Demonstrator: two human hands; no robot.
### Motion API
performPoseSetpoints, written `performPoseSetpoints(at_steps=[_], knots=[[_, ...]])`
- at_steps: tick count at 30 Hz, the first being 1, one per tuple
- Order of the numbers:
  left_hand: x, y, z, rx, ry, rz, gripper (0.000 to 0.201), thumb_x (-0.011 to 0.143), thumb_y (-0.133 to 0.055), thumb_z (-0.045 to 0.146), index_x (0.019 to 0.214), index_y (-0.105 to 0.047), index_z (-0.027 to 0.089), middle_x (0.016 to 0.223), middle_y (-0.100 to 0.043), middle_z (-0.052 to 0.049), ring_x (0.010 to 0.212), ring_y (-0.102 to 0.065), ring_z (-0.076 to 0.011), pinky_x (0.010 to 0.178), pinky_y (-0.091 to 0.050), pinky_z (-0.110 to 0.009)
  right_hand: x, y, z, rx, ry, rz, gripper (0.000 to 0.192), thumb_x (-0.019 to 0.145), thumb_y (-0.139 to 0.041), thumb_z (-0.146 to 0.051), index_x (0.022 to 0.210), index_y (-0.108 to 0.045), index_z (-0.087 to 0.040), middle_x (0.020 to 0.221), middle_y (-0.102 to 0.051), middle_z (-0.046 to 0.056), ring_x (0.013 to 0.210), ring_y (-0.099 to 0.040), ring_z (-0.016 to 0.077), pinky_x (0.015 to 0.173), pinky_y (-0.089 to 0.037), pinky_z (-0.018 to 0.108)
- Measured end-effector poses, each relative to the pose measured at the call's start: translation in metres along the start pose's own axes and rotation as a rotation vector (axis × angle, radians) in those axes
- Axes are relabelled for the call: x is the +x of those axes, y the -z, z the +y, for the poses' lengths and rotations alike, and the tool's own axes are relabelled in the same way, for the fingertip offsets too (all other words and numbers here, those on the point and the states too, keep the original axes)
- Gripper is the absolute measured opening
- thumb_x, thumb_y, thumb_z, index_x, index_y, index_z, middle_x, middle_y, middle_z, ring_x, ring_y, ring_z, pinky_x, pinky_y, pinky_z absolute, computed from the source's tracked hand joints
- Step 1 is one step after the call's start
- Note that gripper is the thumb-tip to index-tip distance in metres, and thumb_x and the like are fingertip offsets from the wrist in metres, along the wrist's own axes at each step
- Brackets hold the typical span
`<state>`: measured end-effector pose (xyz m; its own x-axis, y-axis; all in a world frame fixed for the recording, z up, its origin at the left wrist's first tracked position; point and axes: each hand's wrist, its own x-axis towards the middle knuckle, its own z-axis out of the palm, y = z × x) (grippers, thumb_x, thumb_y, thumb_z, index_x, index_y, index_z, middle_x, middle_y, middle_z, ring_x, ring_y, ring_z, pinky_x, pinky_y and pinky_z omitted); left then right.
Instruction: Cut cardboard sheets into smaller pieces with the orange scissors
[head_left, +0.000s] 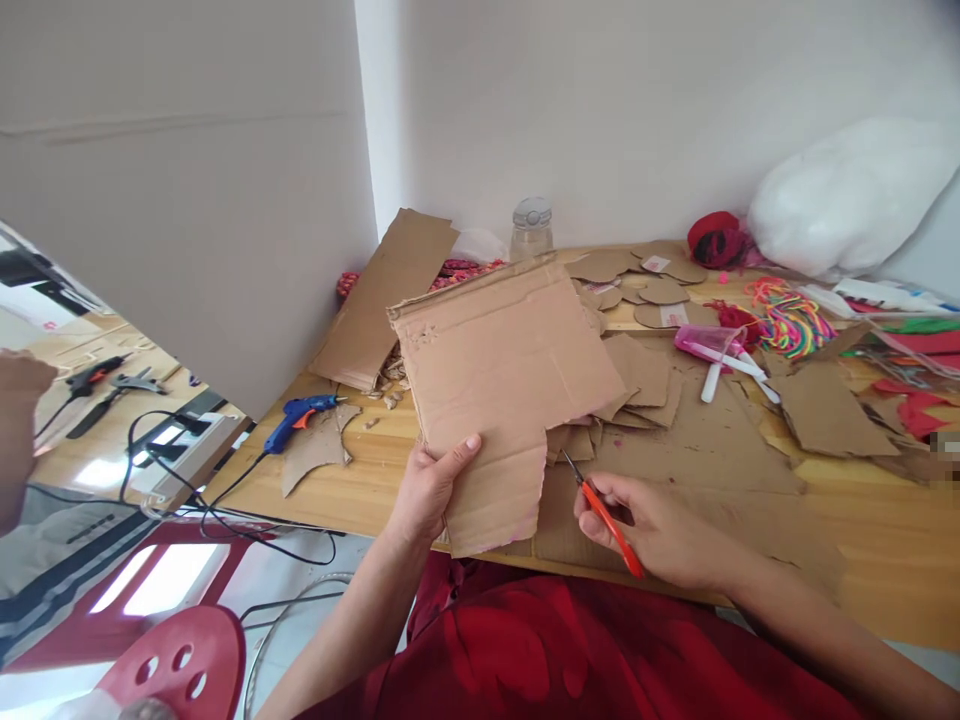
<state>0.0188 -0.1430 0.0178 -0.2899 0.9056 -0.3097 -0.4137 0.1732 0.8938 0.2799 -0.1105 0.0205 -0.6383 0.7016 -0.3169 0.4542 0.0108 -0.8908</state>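
Note:
My left hand (429, 488) grips the lower left edge of a large brown cardboard sheet (502, 370), held tilted up above the wooden table (862, 530). A piece has been cut out of the sheet's lower right corner. My right hand (660, 530) holds small scissors with orange handles (604, 512), blades pointing up-left towards the cut edge, just right of the sheet. A flat cardboard piece lies on the table under my right hand.
A blue glue gun (300, 415) with a black cord lies at the table's left end. Cardboard scraps and round cut-outs (637, 290), a clear jar (531, 230), coloured cords (795, 320), pens and a white bag (847, 200) crowd the back. A red stool (180, 665) stands lower left.

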Motion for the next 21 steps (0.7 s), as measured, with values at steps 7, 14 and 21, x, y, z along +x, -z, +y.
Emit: performPoseSetpoints(at_steps=[7,14,21], knots=[[-0.003,0.001,0.000,0.004,0.048,-0.107,0.044,0.069,-0.089,0.037,0.102,-0.076,0.011,0.096,-0.080,-0.012,0.087,-0.076,-0.0298,0.075,-0.062,-0.035,-0.003,0.001,-0.005,0.020,-0.010,-0.090,0.036,0.088,-0.070,-0.051,0.089,-0.055,-0.019,0.083,-0.057,0.000,0.074,-0.047,0.0153,0.067,-0.039,0.026],[-0.004,0.001,0.000,0.016,0.080,-0.180,0.051,0.065,-0.091,0.036,0.106,-0.076,0.011,0.099,-0.080,-0.014,0.093,-0.076,-0.0320,0.084,-0.061,-0.039,-0.001,0.006,0.001,0.008,0.035,-0.091,0.051,0.094,-0.050,-0.069,0.086,-0.053,-0.018,0.078,-0.048,-0.001,0.071,-0.039,0.0149,0.063,-0.032,0.027],[-0.003,0.002,-0.002,0.049,0.089,-0.222,0.046,0.067,-0.090,0.034,0.106,-0.076,0.013,0.101,-0.080,-0.013,0.088,-0.076,-0.0285,0.079,-0.062,-0.036,0.001,0.009,-0.004,0.000,0.078,-0.092,0.056,0.092,-0.049,-0.073,0.076,-0.050,-0.019,0.072,-0.045,-0.002,0.066,-0.036,0.0141,0.060,-0.026,0.028]])
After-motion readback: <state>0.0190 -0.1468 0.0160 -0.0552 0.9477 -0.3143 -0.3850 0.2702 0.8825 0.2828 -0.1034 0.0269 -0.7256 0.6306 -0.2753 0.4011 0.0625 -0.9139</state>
